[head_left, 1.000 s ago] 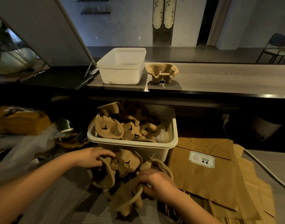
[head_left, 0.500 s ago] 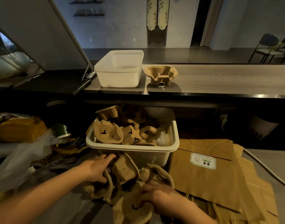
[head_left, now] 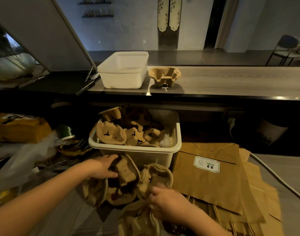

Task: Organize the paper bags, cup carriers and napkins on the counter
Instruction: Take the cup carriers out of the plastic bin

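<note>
With the left hand (head_left: 102, 167) gripping a cup carrier (head_left: 127, 171) and the right hand (head_left: 165, 200) pinching the near carrier (head_left: 139, 217), line up their cups squarely before nesting.

Both forearms (head_left: 43, 201) run out of the picture. The fingertips of the right hand (head_left: 164, 203) are buried among the loose cup carriers (head_left: 127, 171), the lowest of them blurred and cut by the bottom edge; we cannot tell which one it grips. We cannot read the small print on the label (head_left: 206, 164) of the paper bags (head_left: 214, 188), whose stack leaves the picture below. Objects on the wall shelves (head_left: 97, 15) are too small to name.
</note>
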The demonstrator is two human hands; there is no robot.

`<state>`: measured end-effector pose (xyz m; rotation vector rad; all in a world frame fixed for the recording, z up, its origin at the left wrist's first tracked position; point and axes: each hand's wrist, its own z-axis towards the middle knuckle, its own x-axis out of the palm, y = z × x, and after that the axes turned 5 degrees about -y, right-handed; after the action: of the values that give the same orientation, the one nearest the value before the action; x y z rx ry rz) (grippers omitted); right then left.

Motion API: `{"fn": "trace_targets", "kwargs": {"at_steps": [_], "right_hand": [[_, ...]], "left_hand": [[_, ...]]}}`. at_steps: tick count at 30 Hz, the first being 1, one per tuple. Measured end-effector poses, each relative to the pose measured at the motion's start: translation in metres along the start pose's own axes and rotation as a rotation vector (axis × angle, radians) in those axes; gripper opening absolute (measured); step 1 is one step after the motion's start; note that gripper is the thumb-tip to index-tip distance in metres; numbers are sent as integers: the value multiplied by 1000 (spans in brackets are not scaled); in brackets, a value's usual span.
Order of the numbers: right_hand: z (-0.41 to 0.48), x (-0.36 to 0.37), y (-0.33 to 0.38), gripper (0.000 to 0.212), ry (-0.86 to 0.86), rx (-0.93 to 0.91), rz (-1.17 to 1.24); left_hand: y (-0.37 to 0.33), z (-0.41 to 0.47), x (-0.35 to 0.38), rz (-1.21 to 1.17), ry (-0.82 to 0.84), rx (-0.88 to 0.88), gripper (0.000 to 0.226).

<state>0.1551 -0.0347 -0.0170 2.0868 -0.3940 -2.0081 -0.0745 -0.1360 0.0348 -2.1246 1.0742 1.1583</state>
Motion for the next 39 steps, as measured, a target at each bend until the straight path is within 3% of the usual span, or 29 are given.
{"fn": "trace_targets", "kwargs": {"at_steps": [3, 6, 8, 10, 14, 17, 22, 24, 27, 31, 34, 36, 39], "right_hand": [[7, -26, -5, 30, -398, 46, 106], [31, -59, -15, 27, -681, 148, 60], [53, -78, -24, 30, -635, 274, 13], [77, -84, -37, 31, -498, 390, -57], [105, -86, -60, 22, -162, 648, -32], [112, -88, -70, 24, -13, 623, 176], [112, -83, -65, 22, -49, 671, 129], [107, -86, -58, 23, -149, 679, 37], [90, -94, -49, 22, -459, 582, 49], [61, -109, -44, 17, -781, 511, 235], [43, -110, -41, 13, -864, 495, 388], [32, -106, -40, 9, -918, 462, 445], [20, -101, -36, 19, -986, 403, 589]], "left_hand": [[-3, -28, -37, 60, 65, 84, 45], [4, -40, -78, -126, -1, 132, 13], [16, -25, -95, -223, -288, 92, 11], [29, -3, -96, -151, -494, -56, 26], [40, 33, -73, 8, -358, -196, 50], [41, 42, -63, -72, -486, -173, 44], [46, 42, -66, -405, -592, -125, 15], [44, 32, -78, -567, -544, -80, 14], [46, 15, -91, -758, -391, 58, 27], [56, -11, -95, -900, -62, 268, 36], [56, -19, -80, -634, 243, 383, 24], [51, -16, -61, -405, 382, 431, 34], [36, -10, -37, -261, 379, 413, 44]]}}
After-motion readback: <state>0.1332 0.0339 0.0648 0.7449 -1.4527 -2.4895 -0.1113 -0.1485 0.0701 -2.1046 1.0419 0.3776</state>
